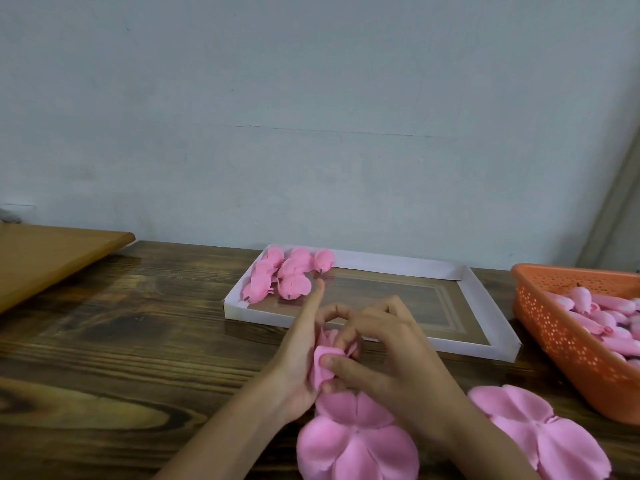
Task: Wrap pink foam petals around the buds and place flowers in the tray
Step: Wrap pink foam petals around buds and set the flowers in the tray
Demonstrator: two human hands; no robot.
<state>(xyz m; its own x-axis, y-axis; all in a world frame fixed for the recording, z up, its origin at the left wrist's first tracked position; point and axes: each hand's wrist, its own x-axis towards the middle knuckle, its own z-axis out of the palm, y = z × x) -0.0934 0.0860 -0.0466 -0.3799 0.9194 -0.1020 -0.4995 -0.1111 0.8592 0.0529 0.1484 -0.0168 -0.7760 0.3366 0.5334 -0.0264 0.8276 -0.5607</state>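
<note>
**Both hands closed on one flower, just in front of the tray**

Nearest the camera, in front of the tray (256, 315), lie two flat pink petal sheets. One petal sheet (356, 441) sits straight in front of the tray's near wall, cut by the bottom edge of the view and partly under the right wrist. The second petal sheet (540, 431) lies in front of the tray's right corner, its lower lobes also cut off.

Just short of the tray's near wall, the left hand (298, 358) cups the half-wrapped flower (323, 367) from the left, its index finger sticking out straight towards the tray. The right hand (388, 355) pinches the same flower, thumb pressed on the foam and fingers curled over the top. The bud inside is hidden by petals and fingers.

The tray rests on the dark wooden table (138, 323). The finished flowers (284, 275) are bunched in its far left corner; their number is hard to make out.

Right of the tray stands an orange basket (561, 337) of pink buds (609, 313), cut by the frame edge. Well left of the tray, a pale wooden board (52, 258) is also cut off. Behind the tray rises a grey wall (311, 116).
</note>
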